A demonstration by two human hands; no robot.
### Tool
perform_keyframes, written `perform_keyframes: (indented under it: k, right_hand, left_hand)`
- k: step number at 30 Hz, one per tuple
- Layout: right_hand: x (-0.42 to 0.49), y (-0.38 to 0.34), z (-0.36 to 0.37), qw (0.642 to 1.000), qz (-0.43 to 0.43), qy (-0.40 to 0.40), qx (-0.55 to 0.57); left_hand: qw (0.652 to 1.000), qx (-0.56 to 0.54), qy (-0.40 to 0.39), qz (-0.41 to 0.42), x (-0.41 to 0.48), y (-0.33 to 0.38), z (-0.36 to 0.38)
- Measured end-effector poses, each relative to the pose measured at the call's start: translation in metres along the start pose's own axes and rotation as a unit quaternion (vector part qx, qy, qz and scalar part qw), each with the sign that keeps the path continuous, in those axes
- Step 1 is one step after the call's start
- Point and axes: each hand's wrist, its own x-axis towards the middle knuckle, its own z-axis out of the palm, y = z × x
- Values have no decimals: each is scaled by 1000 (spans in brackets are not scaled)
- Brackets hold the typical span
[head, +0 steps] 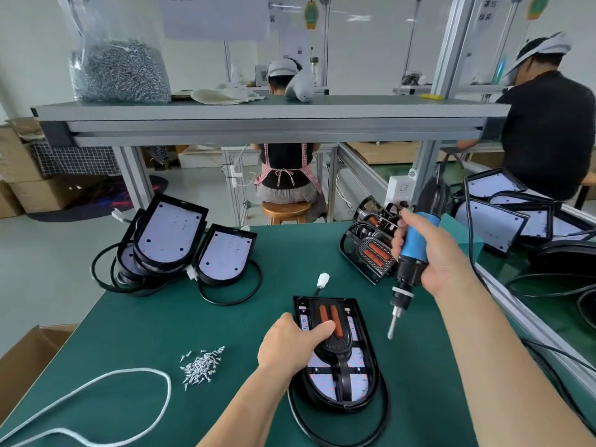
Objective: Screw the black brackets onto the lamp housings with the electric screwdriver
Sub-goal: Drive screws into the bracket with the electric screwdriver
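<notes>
Both hands are working: left hand (pixel 290 343) gripping the lamp housing (pixel 362 359), thumb pinning the black bracket (pixel 335 345), right hand (pixel 442 262) clasping the electric screwdriver (pixel 414 243), which I reckon needs lowering plumb.

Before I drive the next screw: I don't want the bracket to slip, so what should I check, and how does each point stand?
1. Bracket held down: the left hand grips the black bracket on the lamp housing, thumb on top. Ok.
2. Tool in grip: the right hand holds the electric screwdriver. Ok.
3. Bit on a screw hole: the bit hangs in the air to the right of the housing. Not ok.
4. Screw loaded on the bit: cannot tell.
5. Screws at hand: the loose screws lie left of the housing. Ok.
</notes>
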Motion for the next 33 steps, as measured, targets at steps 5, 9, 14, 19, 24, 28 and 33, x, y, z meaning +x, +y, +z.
perform_keyframes:
  k: [5, 9, 14, 19, 24, 28, 33]
  right_hand:
    - [-6, 25, -46, 984, 70, 150, 70]
    - [-13, 48, -77, 961, 68, 255, 85]
    - [-19, 74, -102, 938, 1, 341, 63]
    - [-20, 97, -97, 883, -40, 381, -271]
    - [-20, 101, -90, 844, -68, 357, -394]
    - [-25, 100, -84, 826, -80, 357, -429]
    - [-34, 101, -82, 782, -123, 361, -492]
  left_hand:
    - [1000, -6, -2, -1, -1, 1, -1]
    - [1000, -30, -4, 3, -2, 1, -1]
    - [999, -34, 1, -1, -4, 3, 1]
    - [1000, 17, 18, -19, -4, 6, 5]
    - [992, 120, 47, -15, -10, 16, 7]
    - [1000, 16, 14, -12, -12, 21, 10]
    - [999, -24, 15, -20, -14, 26, 12]
